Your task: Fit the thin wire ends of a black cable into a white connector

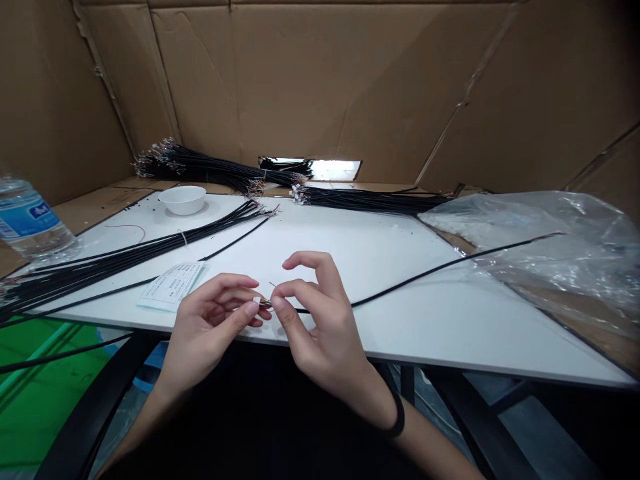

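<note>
Black cable (pixel 470 257) held at 1 end by 2 hands, above the near edge of the white table (pixel 425 327). The left hand (pixel 203 327) pinches the white plug (pixel 257 301) between thumb and forefinger, other fingers curled behind. Just beside it, the right hand (pixel 325 327) pinches the thin wires (pixel 267 303) next to the plug, its remaining fingers raised. The cable passes beneath the right hand and extends rightward over the plastic bag (pixel 550 287).

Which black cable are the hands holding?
The single cable stretching right toward the clear plastic bag; the left hand pinches its white connector, while the other cables lie untouched.
</note>
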The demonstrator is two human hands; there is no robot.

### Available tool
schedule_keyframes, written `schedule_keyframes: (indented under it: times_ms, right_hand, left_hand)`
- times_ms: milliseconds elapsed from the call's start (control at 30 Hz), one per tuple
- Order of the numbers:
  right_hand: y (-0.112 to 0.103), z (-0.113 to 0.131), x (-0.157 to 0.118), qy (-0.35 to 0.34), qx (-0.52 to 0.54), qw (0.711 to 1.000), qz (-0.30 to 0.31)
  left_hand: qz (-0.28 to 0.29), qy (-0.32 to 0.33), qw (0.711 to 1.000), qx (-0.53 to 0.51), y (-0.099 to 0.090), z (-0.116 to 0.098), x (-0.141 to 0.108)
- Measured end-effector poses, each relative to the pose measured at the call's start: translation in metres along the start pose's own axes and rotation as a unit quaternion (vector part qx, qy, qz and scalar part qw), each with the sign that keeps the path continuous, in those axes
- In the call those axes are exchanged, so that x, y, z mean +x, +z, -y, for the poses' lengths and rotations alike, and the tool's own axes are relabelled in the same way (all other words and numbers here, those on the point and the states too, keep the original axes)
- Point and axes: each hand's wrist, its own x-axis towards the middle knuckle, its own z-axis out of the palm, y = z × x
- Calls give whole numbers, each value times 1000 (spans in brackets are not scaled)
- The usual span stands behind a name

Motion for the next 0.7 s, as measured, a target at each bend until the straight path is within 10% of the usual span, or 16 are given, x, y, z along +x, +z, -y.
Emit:
schedule_keyframes:
  times_ms: [700]
  right_hand:
    - [-1,5,2,-105,-168,980,21]
  left_hand:
    - [-16,6,1000,-20,2,1,-1]
